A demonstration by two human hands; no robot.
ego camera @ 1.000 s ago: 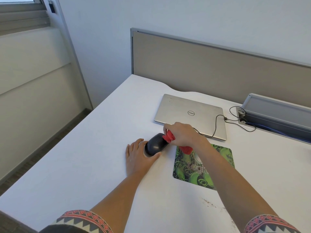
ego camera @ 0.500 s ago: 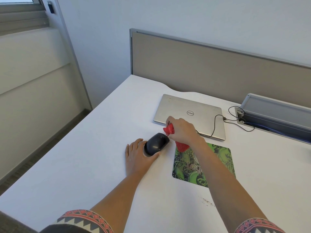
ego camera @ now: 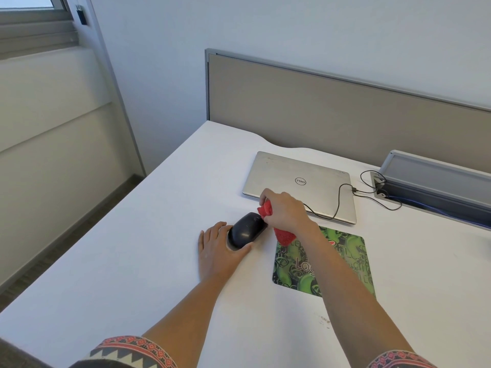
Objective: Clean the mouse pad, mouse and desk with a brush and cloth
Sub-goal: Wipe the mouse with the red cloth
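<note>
A black mouse [ego camera: 245, 231] lies on the white desk [ego camera: 132, 248], left of the green patterned mouse pad [ego camera: 342, 261]. My left hand [ego camera: 216, 251] rests flat on the desk and steadies the mouse's near end between thumb and fingers. My right hand [ego camera: 285, 209] is closed on a bunched red cloth [ego camera: 283, 235], which touches the mouse's far right end; part of the cloth hangs below my fist over the pad's corner. No brush is in view.
A closed silver laptop [ego camera: 300, 179] lies behind my hands, with a black cable [ego camera: 338, 200] running to a grey cable tray [ego camera: 435, 181] at the right. A beige partition [ego camera: 318, 102] backs the desk. Small brown specks [ego camera: 324, 320] mark the desk near me.
My right hand with the cloth has slid from the mouse's top back toward its far right end. My left hand and the mouse have stayed in place.
</note>
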